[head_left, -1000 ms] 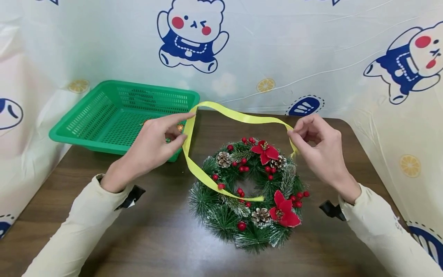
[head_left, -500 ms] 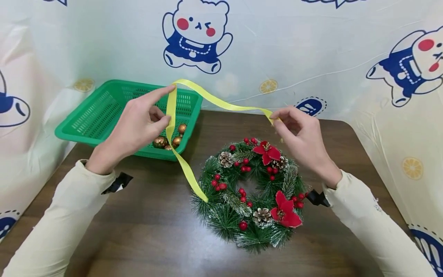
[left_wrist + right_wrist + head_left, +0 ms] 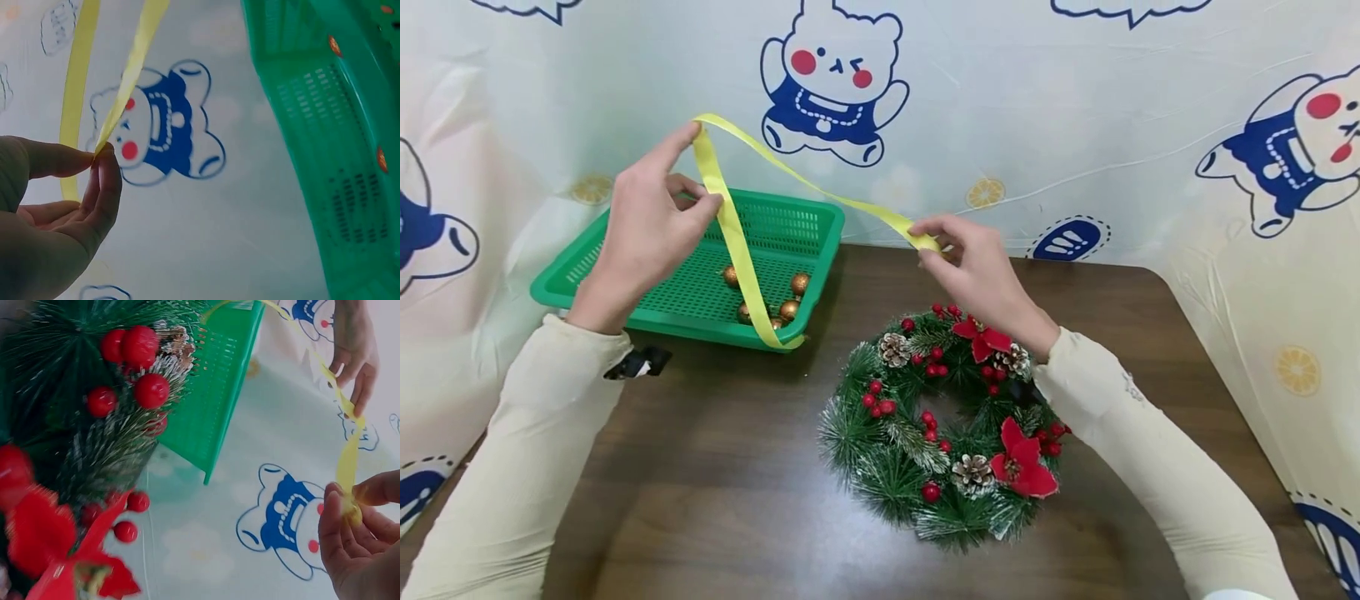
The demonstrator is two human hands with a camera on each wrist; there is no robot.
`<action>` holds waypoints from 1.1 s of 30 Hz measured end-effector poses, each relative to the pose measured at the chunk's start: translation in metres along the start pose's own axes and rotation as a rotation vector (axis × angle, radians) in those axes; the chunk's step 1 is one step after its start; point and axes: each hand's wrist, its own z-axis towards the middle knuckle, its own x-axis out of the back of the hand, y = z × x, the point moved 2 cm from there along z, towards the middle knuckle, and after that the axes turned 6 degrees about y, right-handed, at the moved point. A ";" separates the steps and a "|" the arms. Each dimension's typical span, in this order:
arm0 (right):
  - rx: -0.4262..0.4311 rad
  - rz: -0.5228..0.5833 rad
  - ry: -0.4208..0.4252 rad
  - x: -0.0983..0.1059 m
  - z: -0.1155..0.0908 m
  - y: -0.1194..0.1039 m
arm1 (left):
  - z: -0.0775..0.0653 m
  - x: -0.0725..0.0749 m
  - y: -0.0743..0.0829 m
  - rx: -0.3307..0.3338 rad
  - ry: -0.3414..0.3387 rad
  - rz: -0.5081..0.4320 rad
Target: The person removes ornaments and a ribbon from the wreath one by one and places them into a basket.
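A yellow ribbon (image 3: 735, 237) runs in the air between both hands. My left hand (image 3: 647, 217), raised over the green basket, pinches it between thumb and a finger, as the left wrist view shows. The ribbon also passes over the outstretched index fingertip, and its loose tail hangs down to the basket's front corner. My right hand (image 3: 977, 271) pinches the ribbon near its other end, above the back of a green wreath (image 3: 872, 454). In the right wrist view a small bunched bit of ribbon (image 3: 352, 512) shows between those fingers. The right forearm hides part of the wreath.
A green plastic basket (image 3: 685, 329) stands at the back left with several copper-coloured balls (image 3: 789, 310) in it. The wreath carries red flowers (image 3: 1024, 458), berries and pinecones (image 3: 972, 472). Behind the brown table (image 3: 722, 483) hangs a printed curtain (image 3: 970, 92).
Both hands have moved left, the left one also upward, carrying the ribbon with them. Its loose tail has left the wreath and now hangs at the basket. The wreath and basket stay put.
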 end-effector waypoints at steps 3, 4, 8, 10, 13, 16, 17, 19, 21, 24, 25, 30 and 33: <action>-0.038 0.019 -0.077 -0.015 0.012 0.002 | 0.008 0.002 -0.012 0.050 0.012 0.010; -0.047 0.027 -0.105 -0.020 0.016 0.002 | 0.011 0.003 -0.017 0.061 0.018 0.018; -0.067 0.071 -0.206 -0.044 0.030 0.004 | 0.021 0.009 -0.037 0.100 0.044 0.043; -0.064 0.084 -0.247 -0.054 0.036 0.005 | 0.025 0.011 -0.046 0.129 0.052 0.035; -0.056 0.092 -0.305 -0.070 0.043 0.004 | 0.029 0.014 -0.060 0.163 0.082 0.026; -0.047 0.077 -0.353 -0.083 0.048 0.004 | 0.033 0.015 -0.071 0.169 0.126 0.034; -0.041 0.062 -0.359 -0.087 0.050 0.004 | 0.034 0.015 -0.074 0.163 0.146 0.045; -0.031 0.027 -0.372 -0.093 0.054 0.005 | 0.037 0.013 -0.080 0.151 0.166 0.069; -0.010 -0.026 -0.379 -0.099 0.058 0.006 | 0.041 0.010 -0.085 0.123 0.178 0.098; 0.008 -0.094 -0.411 -0.109 0.065 0.008 | 0.044 0.004 -0.093 0.084 0.141 0.126; 0.013 -0.112 -0.424 -0.112 0.067 0.009 | 0.045 0.001 -0.096 0.078 0.107 0.133; -0.007 -0.170 -0.508 -0.123 0.070 0.016 | 0.037 -0.012 -0.109 0.085 -0.164 0.132; -0.003 -0.204 -0.535 -0.125 0.070 0.020 | 0.030 -0.016 -0.115 0.091 -0.303 0.136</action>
